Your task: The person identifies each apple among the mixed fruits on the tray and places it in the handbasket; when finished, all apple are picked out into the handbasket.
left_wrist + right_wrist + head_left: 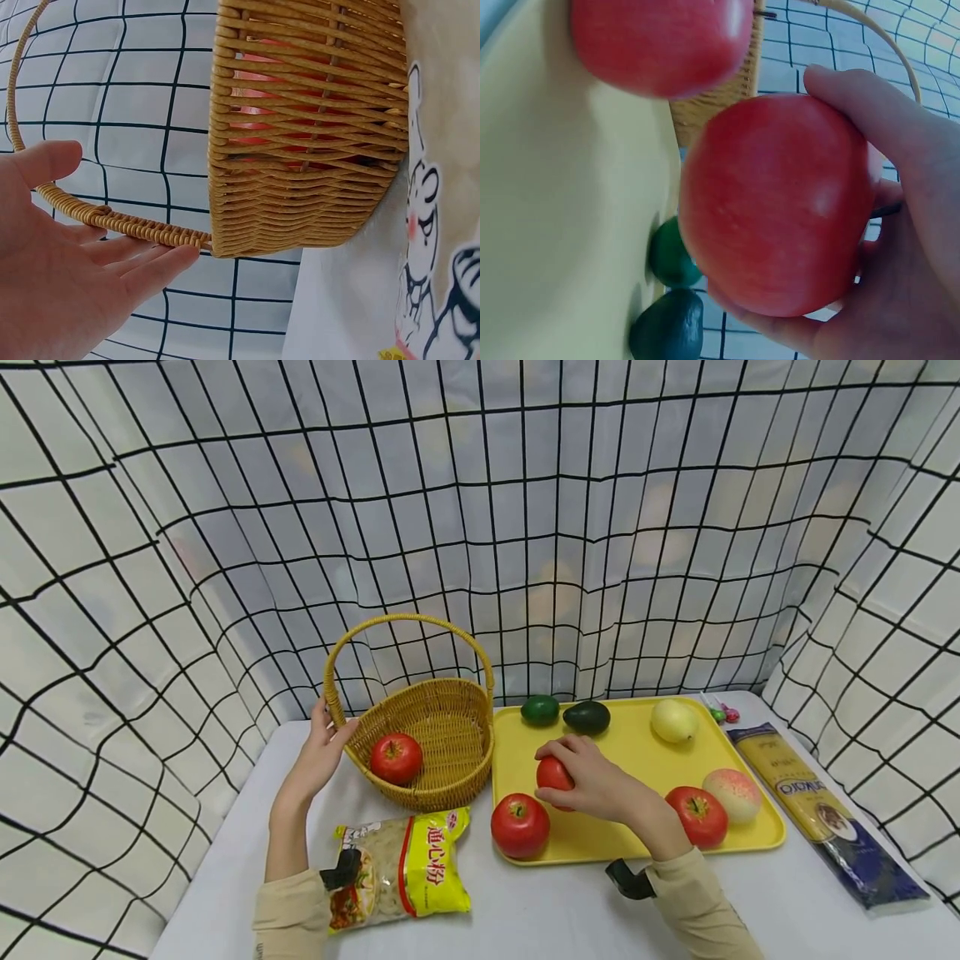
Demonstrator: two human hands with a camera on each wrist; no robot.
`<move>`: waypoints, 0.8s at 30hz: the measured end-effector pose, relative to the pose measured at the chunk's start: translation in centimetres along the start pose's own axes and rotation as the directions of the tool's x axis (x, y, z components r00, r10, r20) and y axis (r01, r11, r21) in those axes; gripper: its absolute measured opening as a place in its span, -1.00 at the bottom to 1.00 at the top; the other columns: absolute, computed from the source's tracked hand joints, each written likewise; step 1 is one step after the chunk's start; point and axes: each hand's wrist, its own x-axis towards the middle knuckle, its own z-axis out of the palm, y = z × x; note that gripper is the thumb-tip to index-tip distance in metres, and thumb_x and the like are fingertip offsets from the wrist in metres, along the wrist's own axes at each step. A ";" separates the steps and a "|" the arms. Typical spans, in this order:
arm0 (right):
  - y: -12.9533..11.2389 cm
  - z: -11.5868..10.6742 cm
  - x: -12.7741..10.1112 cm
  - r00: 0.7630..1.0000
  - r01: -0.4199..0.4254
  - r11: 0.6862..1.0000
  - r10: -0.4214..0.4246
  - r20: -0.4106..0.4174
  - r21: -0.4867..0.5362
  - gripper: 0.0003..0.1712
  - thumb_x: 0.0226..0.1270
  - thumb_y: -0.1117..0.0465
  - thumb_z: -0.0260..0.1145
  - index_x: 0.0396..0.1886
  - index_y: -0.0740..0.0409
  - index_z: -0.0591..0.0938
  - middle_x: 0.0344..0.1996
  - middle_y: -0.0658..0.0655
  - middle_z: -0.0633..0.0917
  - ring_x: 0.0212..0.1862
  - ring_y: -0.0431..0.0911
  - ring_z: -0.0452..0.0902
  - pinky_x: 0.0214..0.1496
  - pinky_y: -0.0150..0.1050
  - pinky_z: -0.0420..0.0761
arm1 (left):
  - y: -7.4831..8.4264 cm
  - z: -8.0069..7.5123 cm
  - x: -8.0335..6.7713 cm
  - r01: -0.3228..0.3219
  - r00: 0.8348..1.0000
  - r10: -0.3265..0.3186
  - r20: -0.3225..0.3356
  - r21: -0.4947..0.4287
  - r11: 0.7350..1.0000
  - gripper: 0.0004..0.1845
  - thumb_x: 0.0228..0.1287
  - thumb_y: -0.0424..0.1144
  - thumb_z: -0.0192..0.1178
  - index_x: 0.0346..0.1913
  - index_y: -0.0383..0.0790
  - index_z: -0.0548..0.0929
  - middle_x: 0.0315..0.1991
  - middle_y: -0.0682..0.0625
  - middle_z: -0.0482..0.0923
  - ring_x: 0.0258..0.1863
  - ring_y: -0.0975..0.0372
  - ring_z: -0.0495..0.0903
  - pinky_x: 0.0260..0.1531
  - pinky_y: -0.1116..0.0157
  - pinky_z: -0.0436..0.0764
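My right hand (pixel 581 774) grips a red apple (pixel 552 774) over the yellow tray (pixel 637 843); the right wrist view shows the fingers (pixel 870 112) curled round this apple (pixel 776 202). My left hand (pixel 324 747) rests with straight fingers (pixel 142 262) against the base of the wicker basket's handle (pixel 120 223). The basket (pixel 442 752) holds one red apple (pixel 396 757). Another red apple (pixel 520 825) lies at the tray's near left corner.
On the tray also lie a lime (pixel 540 709), an avocado (pixel 587 717), a yellow fruit (pixel 673 720), a peach (pixel 732 794) and a red apple (pixel 700 816). A yellow pasta bag (pixel 401 868) lies by my left forearm. A spaghetti packet (pixel 825 814) lies right of the tray.
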 end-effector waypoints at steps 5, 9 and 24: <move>-1.2 0.5 0.4 0.998 0.043 0.998 -0.045 -0.053 -0.039 -0.39 0.30 -0.16 0.45 0.28 -0.12 0.54 0.23 0.10 0.50 0.25 0.02 0.37 0.02 -0.07 0.72 | 0.3 0.1 0.1 -0.007 1.000 0.007 0.002 -0.007 1.000 -0.05 0.65 0.07 -0.12 0.62 -0.01 -0.62 0.65 -0.40 -0.41 0.65 -0.32 -0.25 0.52 -0.38 -0.03; -2.1 0.6 1.1 0.995 0.067 0.994 -0.073 -0.073 -0.086 -0.36 0.29 -0.17 0.45 0.31 -0.13 0.54 0.26 0.06 0.49 0.25 -0.02 0.40 0.01 -0.10 0.73 | 0.8 0.6 0.7 -0.017 1.000 0.017 0.010 -0.013 1.000 -0.06 0.65 0.07 -0.12 0.62 -0.01 -0.61 0.66 -0.40 -0.39 0.65 -0.30 -0.24 0.54 -0.35 -0.03; -8.1 0.2 10.6 0.953 0.255 0.966 -0.242 0.183 -0.050 -0.39 0.34 -0.21 0.38 0.30 -0.15 0.50 0.24 0.10 0.48 0.17 -0.05 0.47 0.10 -0.14 0.68 | 0.2 0.1 -0.3 -0.001 1.000 0.001 -0.003 -0.018 1.000 -0.06 0.65 0.08 -0.13 0.61 -0.02 -0.63 0.66 -0.38 -0.40 0.66 -0.29 -0.24 0.53 -0.37 -0.06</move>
